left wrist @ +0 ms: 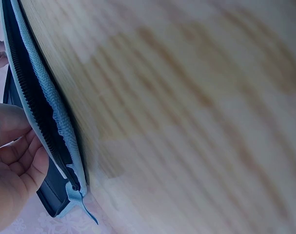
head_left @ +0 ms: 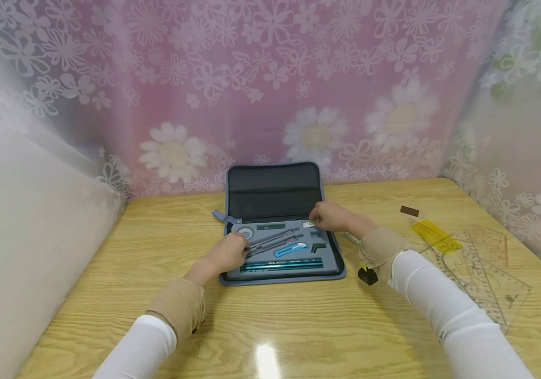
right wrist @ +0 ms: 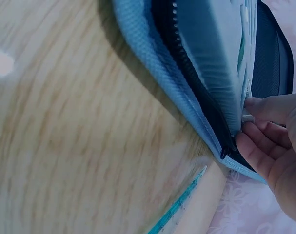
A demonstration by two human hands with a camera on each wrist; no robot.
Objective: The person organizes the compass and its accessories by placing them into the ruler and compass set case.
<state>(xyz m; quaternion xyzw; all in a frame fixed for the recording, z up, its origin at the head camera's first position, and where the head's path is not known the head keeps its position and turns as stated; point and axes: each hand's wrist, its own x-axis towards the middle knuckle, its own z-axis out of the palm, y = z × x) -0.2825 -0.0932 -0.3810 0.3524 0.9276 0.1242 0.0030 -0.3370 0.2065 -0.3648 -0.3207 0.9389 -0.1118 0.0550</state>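
A zip case point(head_left: 282, 281) lies unfolded on the table, a grey tray of drawing tools inside. My right hand point(head_left: 334, 217) pinches a small white eraser point(head_left: 309, 224) at the tray's back right corner; the right wrist view shows thumb and fingers around it. My left hand point(head_left: 227, 252) is bent over the tray's left edge, its fingertips at the ends of a metal compass point(head_left: 275, 238); whether it grips this I cannot tell. Also in the tray are a tape roll point(head_left: 245, 232), a blue utility knife point(head_left: 291, 249), dark green pencils point(head_left: 282, 265) and a green lead box point(head_left: 271, 227).
Right of the case a small black sharpener-like block point(head_left: 367, 276) sits by my right wrist. Clear rulers and set squares point(head_left: 483, 273), a yellow stencil point(head_left: 436, 237) and a dark brown strip point(head_left: 409, 211) lie farther right. A flowered curtain point(head_left: 270, 105) hangs behind the table.
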